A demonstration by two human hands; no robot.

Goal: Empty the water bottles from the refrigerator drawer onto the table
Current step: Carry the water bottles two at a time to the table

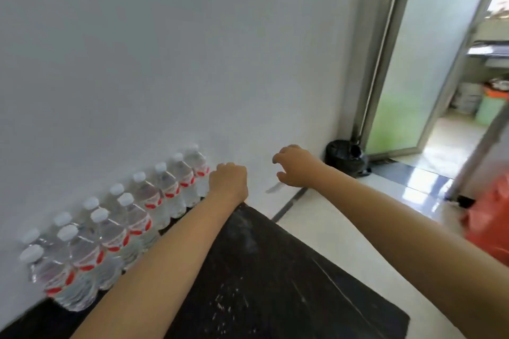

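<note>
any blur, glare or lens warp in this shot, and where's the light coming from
Head view: daylight enters through the open doorway on the right, leaving bright glare on the glossy floor; the wide lens bends the door frame and tilts the wall; the whole frame is soft, with the water bottles along the wall smeared, labels unreadable; both hands, left hand and right hand, look slightly blurred, as does the orange object at the right edge.

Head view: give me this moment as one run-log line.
water bottles upright in rows on black table by wall | left hand closed, nothing visibly held | right hand open, empty | refrigerator drawer unseen
</note>
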